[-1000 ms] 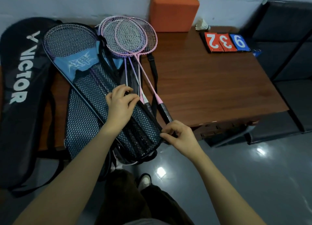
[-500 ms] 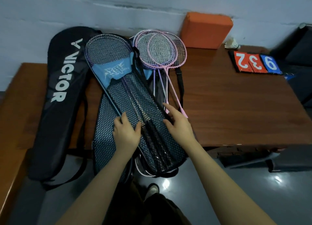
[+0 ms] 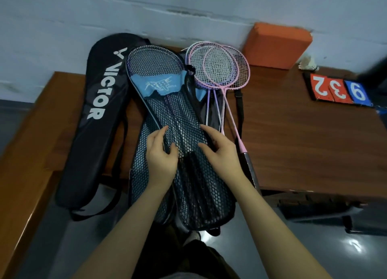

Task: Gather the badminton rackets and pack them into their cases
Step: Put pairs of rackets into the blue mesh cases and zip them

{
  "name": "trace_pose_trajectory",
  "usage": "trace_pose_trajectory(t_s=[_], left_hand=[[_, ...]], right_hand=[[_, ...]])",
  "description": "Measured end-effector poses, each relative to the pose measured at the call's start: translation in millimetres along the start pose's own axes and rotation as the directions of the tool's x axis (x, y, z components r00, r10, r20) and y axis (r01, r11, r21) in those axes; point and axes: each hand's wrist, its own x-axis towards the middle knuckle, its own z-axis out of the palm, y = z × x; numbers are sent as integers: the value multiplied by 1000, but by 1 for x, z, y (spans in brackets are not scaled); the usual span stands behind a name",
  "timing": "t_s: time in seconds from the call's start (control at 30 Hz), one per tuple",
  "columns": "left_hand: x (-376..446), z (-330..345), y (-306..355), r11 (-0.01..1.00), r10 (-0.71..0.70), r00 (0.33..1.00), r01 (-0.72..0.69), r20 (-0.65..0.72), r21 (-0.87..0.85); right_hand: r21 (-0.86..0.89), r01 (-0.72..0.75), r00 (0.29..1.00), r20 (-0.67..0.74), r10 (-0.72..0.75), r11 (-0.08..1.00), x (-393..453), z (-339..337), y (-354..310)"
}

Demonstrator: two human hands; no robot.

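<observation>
We seem to be in a sports-club room — score flip cards, a shuttlecock, rackets on a tabletop.

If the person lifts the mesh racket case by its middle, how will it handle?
The mesh case is soft netting, so alone it would probably sag. The rackets visible inside likely stiffen it. Its lower end overhangs the table, so it may tip downward if both hands let go.

Black case with white VICTOR lettering; black honeycomb-mesh case with light-blue panel; pink and lilac rackets; orange block; red and blue number cards; brown wood table.
</observation>
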Motion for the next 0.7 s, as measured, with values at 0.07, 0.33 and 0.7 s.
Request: trace_pose_trajectory(t_s=[0.07,0.33,0.7], left_hand=[[0,-10,3,1000,26,1000,-26,-2,12],[8,-62,24,962,255,967,-250,-28,113],[76,-141,-1,897,395,919,-384,-7,217]], right_hand=[[-26,-9,1000,11,9,1000,2,8,-3],[24,64,996,-68,-62,998,3,38,-37],[-13,204,956,-213,-202,979,36,109,-109]])
